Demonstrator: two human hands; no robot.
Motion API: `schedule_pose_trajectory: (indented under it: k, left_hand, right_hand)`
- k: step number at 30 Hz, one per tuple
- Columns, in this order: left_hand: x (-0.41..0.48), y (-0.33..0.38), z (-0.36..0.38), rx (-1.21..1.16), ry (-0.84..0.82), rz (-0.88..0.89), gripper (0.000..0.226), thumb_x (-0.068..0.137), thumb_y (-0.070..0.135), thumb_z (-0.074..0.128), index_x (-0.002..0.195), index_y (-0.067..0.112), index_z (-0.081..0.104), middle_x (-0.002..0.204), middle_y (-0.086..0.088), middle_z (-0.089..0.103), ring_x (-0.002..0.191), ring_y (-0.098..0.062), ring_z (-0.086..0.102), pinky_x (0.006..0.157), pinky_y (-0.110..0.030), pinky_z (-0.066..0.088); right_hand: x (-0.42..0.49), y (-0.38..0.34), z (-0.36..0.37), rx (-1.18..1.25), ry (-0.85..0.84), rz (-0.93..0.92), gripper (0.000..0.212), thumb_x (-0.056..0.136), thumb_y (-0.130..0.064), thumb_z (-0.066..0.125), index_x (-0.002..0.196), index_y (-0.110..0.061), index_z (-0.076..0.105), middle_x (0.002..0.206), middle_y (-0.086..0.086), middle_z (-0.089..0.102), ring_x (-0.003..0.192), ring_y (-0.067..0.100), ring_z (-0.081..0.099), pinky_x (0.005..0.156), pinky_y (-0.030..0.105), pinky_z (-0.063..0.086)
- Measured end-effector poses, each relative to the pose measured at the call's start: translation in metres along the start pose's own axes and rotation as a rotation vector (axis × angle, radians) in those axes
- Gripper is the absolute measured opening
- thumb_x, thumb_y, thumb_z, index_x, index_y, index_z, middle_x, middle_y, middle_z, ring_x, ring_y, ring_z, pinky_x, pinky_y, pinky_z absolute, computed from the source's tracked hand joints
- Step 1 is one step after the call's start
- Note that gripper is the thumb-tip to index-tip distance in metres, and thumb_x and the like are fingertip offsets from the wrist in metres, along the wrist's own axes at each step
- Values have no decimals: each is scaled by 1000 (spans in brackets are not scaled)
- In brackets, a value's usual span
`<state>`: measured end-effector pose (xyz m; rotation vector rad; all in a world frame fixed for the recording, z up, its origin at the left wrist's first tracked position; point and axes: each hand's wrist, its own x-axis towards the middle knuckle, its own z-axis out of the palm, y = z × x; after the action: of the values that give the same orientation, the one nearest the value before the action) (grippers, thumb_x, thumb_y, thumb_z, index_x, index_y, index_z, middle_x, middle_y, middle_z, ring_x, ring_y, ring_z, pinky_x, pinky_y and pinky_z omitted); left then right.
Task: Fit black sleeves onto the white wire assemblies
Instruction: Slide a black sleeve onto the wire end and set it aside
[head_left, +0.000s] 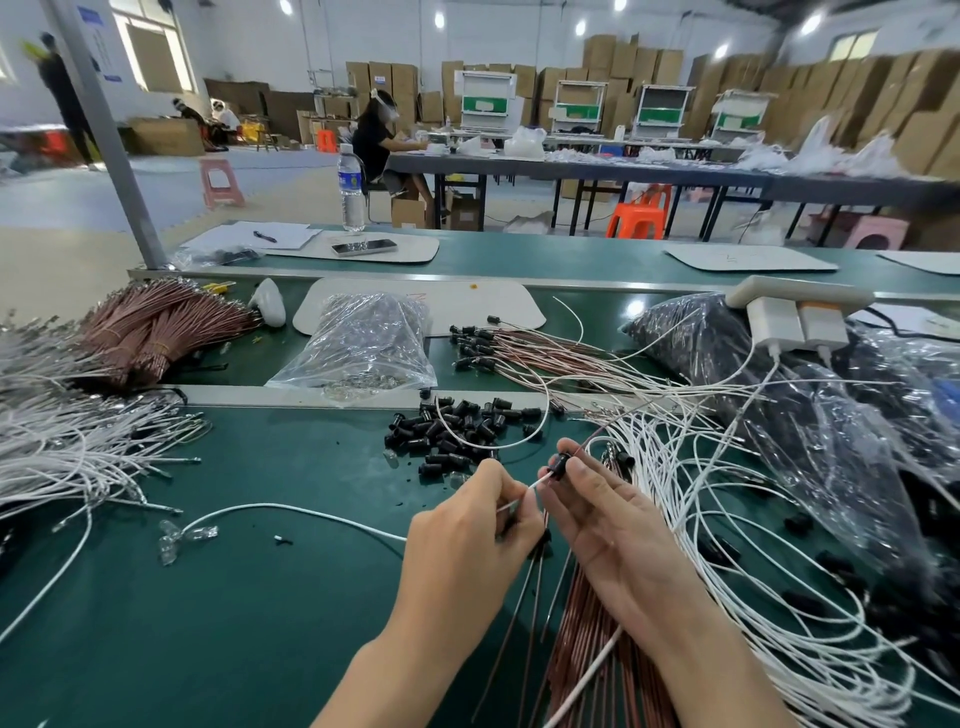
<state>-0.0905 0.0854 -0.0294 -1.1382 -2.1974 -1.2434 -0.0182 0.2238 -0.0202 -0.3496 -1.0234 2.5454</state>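
My right hand (608, 514) pinches a small black sleeve (560, 464) between thumb and fingers. My left hand (467, 525) grips the tip of a white wire (291, 508) that trails left across the green mat; its end points into the sleeve. A loose pile of black sleeves (457, 428) lies just beyond my hands. Brown wires (582, 644) run under my right palm. A tangle of white wires (737, 519), some carrying sleeves, spreads to the right.
Bundled white wires (57, 447) and brown wire bundles (156, 322) lie at the left. A clear bag of parts (363, 343), sleeved brown wires (519, 353) and dark plastic bags (810, 405) sit behind. Small glass bulbs (182, 535) lie on the mat. A power strip (800, 301) stands at right.
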Motion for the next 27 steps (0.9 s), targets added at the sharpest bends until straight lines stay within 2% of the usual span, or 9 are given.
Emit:
schedule_pose_trajectory:
  k: [2,5,9,14,16,21,25,27]
  left_hand:
    - [0,-1,1,33,4,38,26,94,30,68,79,25,47,60,13,51,60,-13,52,44,-23,41]
    - [0,-2,1,20,12,40,23,95,28,68,82,26,48,64,12,54,59,-13,53,45,-25,43]
    - [0,-3,0,-12,12,55,16,97,37,57,85,28,50,68,15,57,59,-11,56,48,-23,44]
    - [0,-1,0,-81,-36,13,16,98,47,50,88,34,51,64,24,53,58,1,54,50,-11,38]
    - [0,-1,0,-102,-55,-4,17,98,50,47,89,36,49,69,25,56,57,1,54,51,-9,35]
    - [0,-2,-1,-62,-59,27,14,95,44,53,86,34,48,72,27,53,59,5,51,52,-9,36]
    - [0,-3,-3,-81,-39,21,12,93,37,59,86,33,51,72,21,50,59,-3,48,52,-12,37]
    - [0,-4,-4,-94,-42,14,11,94,38,58,86,33,52,69,16,48,57,-8,46,51,-13,36]
  right_hand:
    - [0,1,1,1,-12,17,23,80,-7,70,101,-6,80,94,14,75,83,20,74,74,27,61]
    - [0,1,1,-1,-13,26,23,79,-7,70,101,-5,80,93,14,74,82,21,74,75,29,62]
    - [0,0,-1,-1,-27,41,31,81,-8,69,111,2,74,90,14,74,82,21,74,78,30,62]
    - [-1,-1,-1,0,-44,50,26,83,-6,67,105,-1,78,88,13,73,80,19,73,76,28,62]
    - [-1,-1,-1,5,-49,53,26,83,-6,66,105,-1,78,88,13,73,79,19,73,77,28,63]
    - [-3,-2,-2,-15,-62,66,27,83,-8,68,107,-2,78,83,11,71,78,18,71,82,29,61]
    - [-3,-3,-5,-35,-62,108,25,86,-11,68,109,-5,78,81,7,68,76,15,68,76,25,61]
    - [-2,-2,-7,-50,-71,122,27,86,-14,76,111,-6,77,83,7,68,77,15,67,76,25,60]
